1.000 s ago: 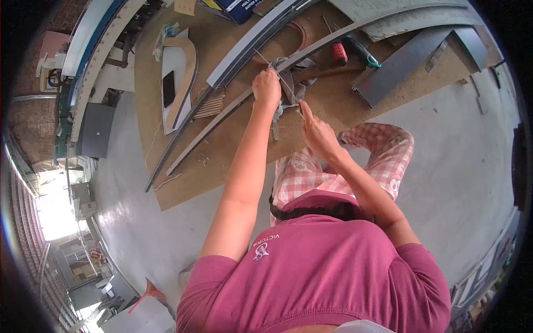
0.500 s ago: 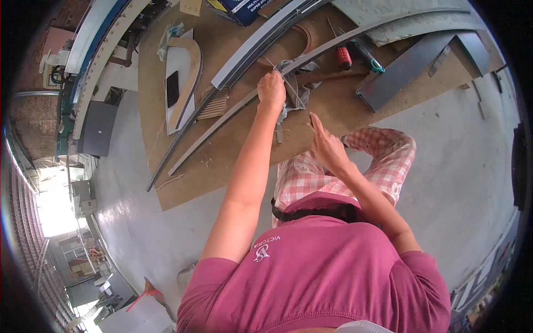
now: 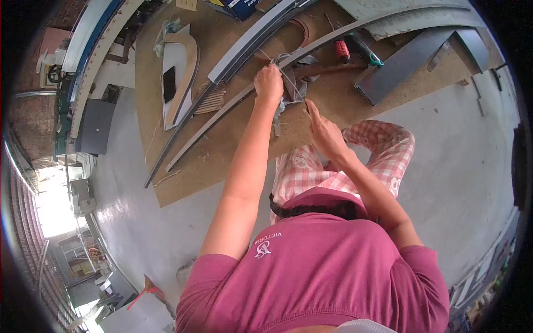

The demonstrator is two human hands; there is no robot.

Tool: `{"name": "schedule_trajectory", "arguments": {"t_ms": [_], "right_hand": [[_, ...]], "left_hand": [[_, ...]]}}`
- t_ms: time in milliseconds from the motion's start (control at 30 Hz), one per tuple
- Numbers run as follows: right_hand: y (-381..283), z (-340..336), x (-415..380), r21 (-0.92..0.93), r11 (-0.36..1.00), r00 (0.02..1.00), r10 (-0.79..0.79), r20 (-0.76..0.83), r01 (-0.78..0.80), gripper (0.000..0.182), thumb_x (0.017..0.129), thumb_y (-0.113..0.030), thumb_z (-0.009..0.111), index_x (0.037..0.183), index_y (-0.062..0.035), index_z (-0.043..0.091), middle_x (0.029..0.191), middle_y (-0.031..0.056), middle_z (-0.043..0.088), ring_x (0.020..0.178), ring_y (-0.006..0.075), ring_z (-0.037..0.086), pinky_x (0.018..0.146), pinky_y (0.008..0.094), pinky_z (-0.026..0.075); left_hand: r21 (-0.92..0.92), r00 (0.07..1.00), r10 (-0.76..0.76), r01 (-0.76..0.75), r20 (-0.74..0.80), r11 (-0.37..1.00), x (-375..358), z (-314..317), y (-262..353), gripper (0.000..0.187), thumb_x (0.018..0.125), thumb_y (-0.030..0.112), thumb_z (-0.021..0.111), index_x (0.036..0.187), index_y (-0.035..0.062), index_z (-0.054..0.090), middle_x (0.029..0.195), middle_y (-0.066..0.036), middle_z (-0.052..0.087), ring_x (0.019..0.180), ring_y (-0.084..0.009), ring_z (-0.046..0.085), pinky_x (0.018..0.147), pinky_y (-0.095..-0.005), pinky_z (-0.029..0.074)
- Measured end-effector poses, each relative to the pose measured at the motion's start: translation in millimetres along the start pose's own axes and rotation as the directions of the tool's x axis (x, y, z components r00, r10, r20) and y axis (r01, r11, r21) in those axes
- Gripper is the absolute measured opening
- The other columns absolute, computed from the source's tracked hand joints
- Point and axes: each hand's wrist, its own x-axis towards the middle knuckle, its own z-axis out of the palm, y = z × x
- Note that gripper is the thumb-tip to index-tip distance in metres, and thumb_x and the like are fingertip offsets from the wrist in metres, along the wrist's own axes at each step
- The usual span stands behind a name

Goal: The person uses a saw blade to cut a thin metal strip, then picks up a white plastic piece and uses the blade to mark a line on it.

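Note:
My left hand (image 3: 268, 81) is closed around a thin strip on the narrow curved bar (image 3: 214, 123), near the bar's middle. Beside it lies a crumpled grey plastic wrap (image 3: 297, 91) with thin strings or strips running across it. My right hand (image 3: 325, 131) is closed lower and to the right, its index finger stretched along a slim tool whose tip points toward the wrap; the tool is too small to name. A wider grey and black curved profile (image 3: 233, 55) lies beyond the bar.
On the brown board (image 3: 183, 191) lie a phone (image 3: 169, 83), a curved wooden piece (image 3: 191, 61), corrugated cardboard (image 3: 210, 99), a red-handled tool (image 3: 341, 51), green-handled scissors (image 3: 375, 59) and a dark angled panel (image 3: 400, 69). A blue box (image 3: 240, 8) stands at the far edge.
The view has shifted slightly, so the board and bars sit a little higher and farther left. My right hand has moved slightly nearer the wrap; my left hand keeps its grip.

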Motion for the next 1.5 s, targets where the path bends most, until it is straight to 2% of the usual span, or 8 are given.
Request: {"name": "schedule_trajectory", "arguments": {"t_ms": [233,800,867,967,1000,1167,1433,1500], "right_hand": [[3.6,-4.3,-11.0,0.032,0.999,0.999,-0.029,-0.04,0.031,0.057,0.084,-0.005,0.043,0.137,-0.0065,0.023,0.092,0.0286,0.06,0.079,0.0447,0.06,0.068,0.0517,0.047],[2.9,6.8,-2.8,0.057,0.997,0.997,-0.04,-0.068,0.044,0.057,0.084,-0.007,0.045,0.137,-0.0067,0.024,0.096,0.0279,0.06,0.082,0.0441,0.06,0.071,0.0507,0.047],[5.3,5.7,-13.2,0.061,0.997,0.997,-0.034,-0.065,0.038,0.057,0.084,-0.007,0.044,0.137,-0.0065,0.024,0.095,0.0276,0.06,0.081,0.0442,0.06,0.07,0.0508,0.047],[4.7,10.4,-17.1,0.097,0.995,0.997,-0.011,-0.074,0.019,0.057,0.084,-0.007,0.044,0.137,-0.0066,0.024,0.094,0.0279,0.06,0.081,0.0444,0.059,0.07,0.0511,0.047],[0.1,9.5,-3.5,0.088,0.996,0.998,-0.004,-0.058,0.009,0.058,0.084,-0.007,0.045,0.137,-0.0065,0.024,0.095,0.0279,0.06,0.082,0.0446,0.059,0.071,0.0512,0.047],[0.6,8.9,-4.2,0.071,0.996,0.995,-0.046,-0.084,0.052,0.056,0.084,-0.006,0.043,0.136,-0.0063,0.024,0.094,0.0273,0.06,0.081,0.045,0.059,0.07,0.0518,0.047],[-1.9,10.2,13.7,0.04,0.999,0.996,-0.022,-0.086,0.025,0.055,0.084,-0.007,0.044,0.136,-0.0065,0.025,0.091,0.0281,0.06,0.081,0.0444,0.059,0.07,0.0519,0.047],[-1.2,8.8,-3.0,0.053,0.998,0.995,-0.034,-0.096,0.039,0.054,0.084,-0.007,0.043,0.135,-0.0062,0.025,0.091,0.0281,0.06,0.081,0.0445,0.059,0.07,0.0519,0.047]], "left_hand": [[0.067,0.998,0.042,-0.039,-0.05,0.997,-0.7,-2.3,2.0,0.011,0.082,0.011,0.056,0.082,0.0013,0.061,0.083,-0.018,0.065,0.081,-0.0323,0.065,0.072,-0.0402,0.052],[0.01,0.997,0.046,-0.045,-0.068,0.999,2.3,-1.3,-2.0,0.012,0.082,0.009,0.054,0.081,-0.0003,0.061,0.081,-0.019,0.064,0.08,-0.0332,0.065,0.071,-0.0408,0.052],[0.012,0.994,0.051,-0.05,-0.094,0.999,1.5,6.0,-4.5,0.015,0.081,0.013,0.059,0.078,-0.0024,0.06,0.08,-0.023,0.064,0.079,-0.0374,0.063,0.071,-0.045,0.051],[0.022,0.999,0.04,-0.04,-0.012,0.999,-1.8,-5.7,2.7,0.012,0.082,0.01,0.055,0.08,-0.0003,0.061,0.082,-0.02,0.064,0.08,-0.0327,0.065,0.072,-0.0401,0.052],[-0.021,0.998,0.029,-0.03,-0.056,0.999,-0.6,-0.7,-0.3,0.017,0.082,0.015,0.059,0.08,-0.0019,0.06,0.08,-0.022,0.064,0.081,-0.0363,0.063,0.073,-0.0443,0.05],[-0.007,0.994,0.064,-0.065,-0.094,0.998,2.4,3.9,-5.5,0.016,0.082,0.014,0.059,0.08,-0.0017,0.06,0.079,-0.022,0.064,0.08,-0.0367,0.063,0.072,-0.0444,0.05],[-0.025,0.999,0.026,-0.027,-0.041,0.999,-1.1,-2.6,-0.9,0.011,0.081,0.01,0.057,0.081,-0.0011,0.059,0.082,-0.022,0.063,0.083,-0.0361,0.063,0.074,-0.0446,0.05],[0.053,0.996,0.041,-0.036,-0.078,0.998,-1.5,-2.0,0.6,0.011,0.082,0.008,0.052,0.081,0.0017,0.061,0.082,-0.019,0.065,0.081,-0.0323,0.065,0.073,-0.0399,0.052]]}}
